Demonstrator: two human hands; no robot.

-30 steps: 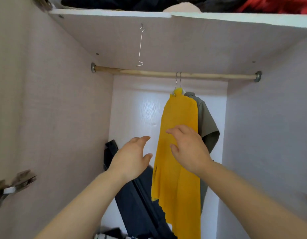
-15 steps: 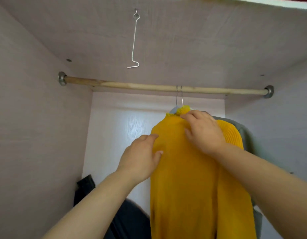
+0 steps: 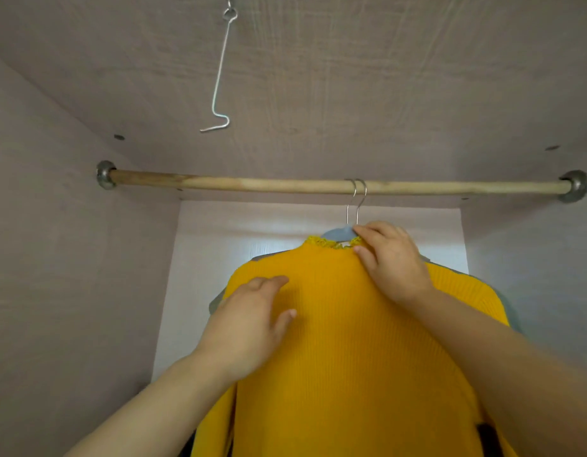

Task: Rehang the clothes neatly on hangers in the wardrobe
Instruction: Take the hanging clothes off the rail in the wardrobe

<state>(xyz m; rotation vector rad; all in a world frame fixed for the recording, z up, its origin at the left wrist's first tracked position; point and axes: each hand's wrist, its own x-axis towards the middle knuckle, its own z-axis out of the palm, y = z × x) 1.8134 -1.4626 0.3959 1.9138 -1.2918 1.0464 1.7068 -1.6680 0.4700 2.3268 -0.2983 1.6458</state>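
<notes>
Grey garment (image 3: 215, 301) mostly behind the yellow sweater (image 3: 351, 341), the sweater's hem beyond the bottom edge.

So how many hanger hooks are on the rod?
2 hanger hooks: left hook and right hook, side by side on the wooden rod above the yellow sweater; none seems hidden.

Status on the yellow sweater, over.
Left hand flat on yellow sweater shoulder, open. Right hand pinches its collar at the hanger. Sweater hangs on the rod, grey garment close behind. No obstruction seen.
</notes>
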